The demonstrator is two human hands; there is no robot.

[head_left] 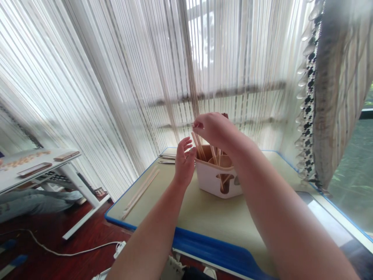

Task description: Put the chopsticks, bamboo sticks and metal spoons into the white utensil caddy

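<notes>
A white container (208, 179) with a cut-out in its side stands on the table, and several wooden chopsticks (199, 147) lean upright in it. Behind the rim shows a round brown item (223, 160), partly hidden. My right hand (214, 126) is over the container, fingers pinched just above the chopstick tops; what they hold, if anything, I cannot make out. Beside the container's left rim, my left hand (185, 159) is raised with fingers apart and holds nothing visible. More chopsticks (142, 193) lie flat at the table's left, and thin metal utensils (167, 159) lie behind my left hand.
The table (201, 216) is beige with a blue edge. A dark flat panel (323, 217) lies at its right. Sheer curtains (140, 77) hang close behind. At left, another table (65, 161) holds small pieces and trays; a person's legs (37, 202) are beneath. A white cable (72, 254) crosses the floor.
</notes>
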